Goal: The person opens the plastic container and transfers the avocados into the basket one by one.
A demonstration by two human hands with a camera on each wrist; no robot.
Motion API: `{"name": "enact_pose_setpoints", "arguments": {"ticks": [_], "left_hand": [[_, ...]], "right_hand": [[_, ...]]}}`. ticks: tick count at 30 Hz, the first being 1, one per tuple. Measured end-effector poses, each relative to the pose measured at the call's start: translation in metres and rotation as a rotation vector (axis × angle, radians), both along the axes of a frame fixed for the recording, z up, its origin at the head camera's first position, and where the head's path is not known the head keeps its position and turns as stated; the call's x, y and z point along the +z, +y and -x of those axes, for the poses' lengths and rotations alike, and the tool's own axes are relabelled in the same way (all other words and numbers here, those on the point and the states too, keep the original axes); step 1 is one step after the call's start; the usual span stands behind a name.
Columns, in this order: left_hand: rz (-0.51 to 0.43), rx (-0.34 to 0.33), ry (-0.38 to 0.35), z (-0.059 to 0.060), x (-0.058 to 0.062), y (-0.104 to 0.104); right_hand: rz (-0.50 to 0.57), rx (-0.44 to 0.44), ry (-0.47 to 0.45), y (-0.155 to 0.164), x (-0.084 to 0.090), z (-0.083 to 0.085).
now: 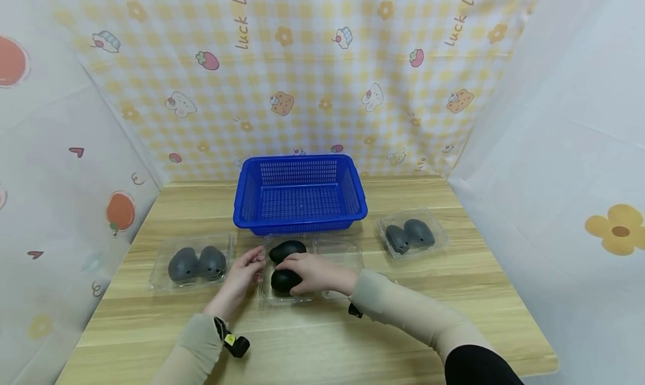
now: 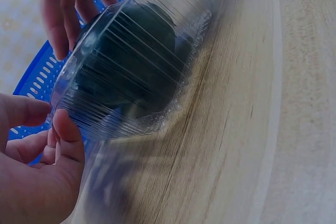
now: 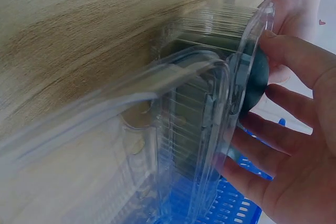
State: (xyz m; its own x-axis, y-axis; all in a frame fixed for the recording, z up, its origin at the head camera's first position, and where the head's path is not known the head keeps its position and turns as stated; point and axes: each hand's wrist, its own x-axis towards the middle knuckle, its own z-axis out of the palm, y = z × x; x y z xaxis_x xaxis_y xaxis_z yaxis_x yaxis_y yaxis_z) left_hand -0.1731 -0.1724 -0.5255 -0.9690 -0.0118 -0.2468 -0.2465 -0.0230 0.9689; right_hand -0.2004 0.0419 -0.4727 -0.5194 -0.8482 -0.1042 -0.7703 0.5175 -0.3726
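An opened clear plastic clamshell box (image 1: 297, 299) stands in front of the blue basket, with its lid (image 1: 342, 255) folded out to the right. Two dark green avocados lie in it, a far avocado (image 1: 287, 251) and a near avocado (image 1: 283, 281). From above, my right hand (image 1: 314, 273) grips the near avocado, thumb on one side and fingers on the other. At the box's left side my left hand (image 1: 246, 270) pinches the rim between thumb and fingers; the left wrist view shows its thumb (image 2: 69, 135) at that edge.
A blue slotted basket (image 1: 300, 225) stands at the back of the wooden table (image 1: 302, 340). Clear boxes, each with two grey rounded pieces, lie to the left (image 1: 183, 264) and right (image 1: 419, 233). A patterned curtain (image 1: 322, 66) hangs behind.
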Motion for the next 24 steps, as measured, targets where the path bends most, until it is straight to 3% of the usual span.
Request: {"name": "enact_pose_setpoints", "arguments": {"ticks": [13, 24], "left_hand": [[0.0, 0.001, -0.017, 0.001, 0.001, -0.002], [0.005, -0.024, -0.029, 0.0, 0.003, -0.002]], "right_hand": [[-0.095, -0.003, 0.036, -0.007, -0.006, 0.002], [-0.089, 0.0, 0.006, -0.013, -0.012, 0.001]]}}
